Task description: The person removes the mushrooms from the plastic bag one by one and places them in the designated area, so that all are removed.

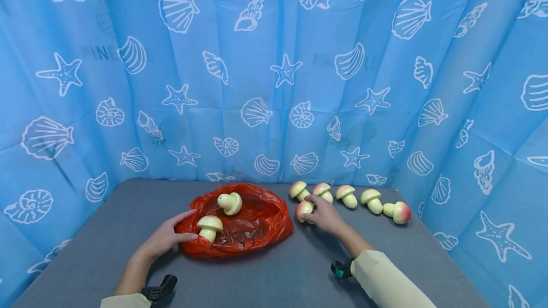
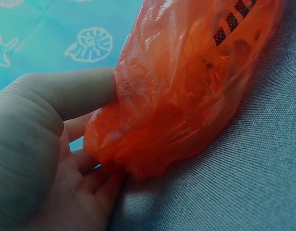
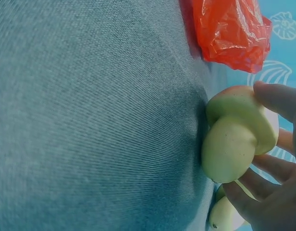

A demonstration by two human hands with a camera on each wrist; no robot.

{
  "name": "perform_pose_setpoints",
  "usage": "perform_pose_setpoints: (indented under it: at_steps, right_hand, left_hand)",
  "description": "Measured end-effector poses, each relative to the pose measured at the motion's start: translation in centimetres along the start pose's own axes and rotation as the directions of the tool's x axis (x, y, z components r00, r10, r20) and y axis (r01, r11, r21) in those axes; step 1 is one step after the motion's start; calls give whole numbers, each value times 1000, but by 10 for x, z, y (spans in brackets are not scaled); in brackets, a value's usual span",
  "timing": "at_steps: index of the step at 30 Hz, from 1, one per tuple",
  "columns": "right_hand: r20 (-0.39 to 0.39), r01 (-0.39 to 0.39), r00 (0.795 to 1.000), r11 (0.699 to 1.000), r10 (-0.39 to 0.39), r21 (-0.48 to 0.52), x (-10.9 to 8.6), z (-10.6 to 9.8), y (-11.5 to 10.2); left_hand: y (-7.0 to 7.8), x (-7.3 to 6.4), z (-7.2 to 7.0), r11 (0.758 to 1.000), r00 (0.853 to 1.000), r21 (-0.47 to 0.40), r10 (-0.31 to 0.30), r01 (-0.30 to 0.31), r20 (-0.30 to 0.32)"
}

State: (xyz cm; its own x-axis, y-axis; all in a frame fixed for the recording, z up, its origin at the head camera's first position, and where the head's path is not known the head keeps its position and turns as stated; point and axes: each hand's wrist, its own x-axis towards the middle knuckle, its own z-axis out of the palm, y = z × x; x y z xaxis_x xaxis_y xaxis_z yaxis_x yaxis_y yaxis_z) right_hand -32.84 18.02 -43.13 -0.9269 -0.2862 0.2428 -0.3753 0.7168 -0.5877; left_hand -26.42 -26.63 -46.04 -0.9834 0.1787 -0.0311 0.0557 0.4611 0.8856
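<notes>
An open red plastic bag (image 1: 276, 222) lies on the table with two mushroom-shaped pieces inside, one upright mushroom (image 1: 210, 226) at the left and one tipped mushroom (image 1: 231, 204) behind it. My left hand (image 1: 164, 237) grips the bag's left side, its thumb on the near rim; the left wrist view shows the thumb over the plastic (image 2: 172, 96) and the fingers partly behind it. To the right of the bag, my right hand (image 1: 324, 214) holds a pale mushroom with a pinkish cap (image 1: 303, 211), thumb on the cap and fingers around its far side (image 3: 229, 144).
Several more mushrooms with pale stems lie along the table's back right, among them a mushroom (image 1: 346, 196) and a red-capped mushroom (image 1: 401, 213) at the far right. A grey cloth (image 1: 257, 284) covers the table. A blue shell-patterned curtain (image 1: 274, 141) hangs behind and beside it.
</notes>
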Motion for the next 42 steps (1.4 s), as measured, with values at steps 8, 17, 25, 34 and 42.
perform_pose_setpoints:
  at_steps: [8, 17, 25, 34, 42]
  right_hand:
    - [4, 0, 1000, 1000, 0, 17, 2, -7, -6]
    - [32, -8, 999, 1000, 8, -2, 18, -19, -24]
    - [5, 13, 1000, 1000, -13, 2, 35, -24, -49]
    - [-114, 44, 993, 997, -37, 64, 56, -6, -67]
    - [-244, 128, 965, 987, -101, 100, 70, 16, -82]
  left_hand:
    - [0, -1, 0, 1000, 1000, -5, -7, 7, 5]
    - [-1, 0, 0, 1000, 1000, -16, -1, 1, 2]
    - [-2, 0, 0, 1000, 1000, -3, -13, 13, 1]
    - [-1, 1, 1, 1000, 1000, 9, -10, 10, -7]
    - [-2, 2, 1, 1000, 1000, 4, -6, 6, -11]
